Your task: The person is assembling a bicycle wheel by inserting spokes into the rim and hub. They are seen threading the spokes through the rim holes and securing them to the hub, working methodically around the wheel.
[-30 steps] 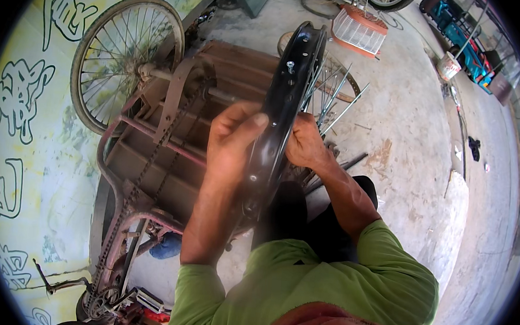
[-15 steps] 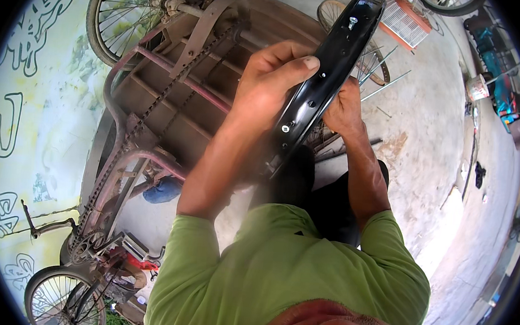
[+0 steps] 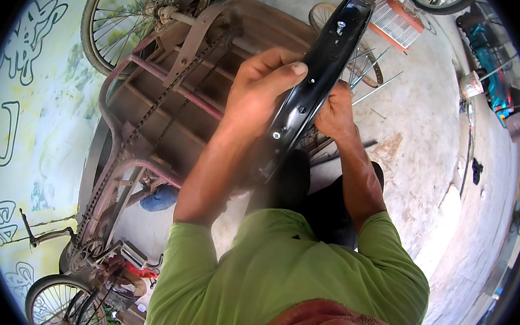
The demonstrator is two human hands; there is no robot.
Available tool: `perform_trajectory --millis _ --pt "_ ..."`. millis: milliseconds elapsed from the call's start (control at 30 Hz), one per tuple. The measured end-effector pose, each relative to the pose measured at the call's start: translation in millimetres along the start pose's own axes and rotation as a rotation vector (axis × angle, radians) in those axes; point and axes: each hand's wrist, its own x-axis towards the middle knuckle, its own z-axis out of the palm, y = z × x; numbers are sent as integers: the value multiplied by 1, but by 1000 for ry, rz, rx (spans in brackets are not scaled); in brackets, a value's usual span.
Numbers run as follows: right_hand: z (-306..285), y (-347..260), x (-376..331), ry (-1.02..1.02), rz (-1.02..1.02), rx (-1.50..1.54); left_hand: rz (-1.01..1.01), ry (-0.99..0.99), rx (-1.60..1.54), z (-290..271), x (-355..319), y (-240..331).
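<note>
A black wheel rim stands tilted in front of my chest, its outer face with holes turned up toward me. Two silver spoke nipples sit in holes, one near the far end and one nearer my body. My left hand is closed on the rim's left edge, thumb pressed on the outer face. My right hand is at the rim's right side with its fingers curled; the rim hides the fingertips and whatever they hold. Several thin metal spokes stick out beyond my right hand.
On the left lies a rusty cargo tricycle with a chain and a spoked wheel. A red-and-white crate stands at the far right. Further right are a white cup-shaped container and teal tools.
The rim and both hands have shifted slightly left in the picture, along with the background. My grip looks the same.
</note>
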Motion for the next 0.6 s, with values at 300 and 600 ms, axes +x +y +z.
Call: perform_trajectory --millis 300,600 --pt "-2 -1 -2 -16 35 -25 -28 11 11 1 0 1" --pt "-3 -3 0 -13 -14 -6 -30 6 20 3 -1 3"
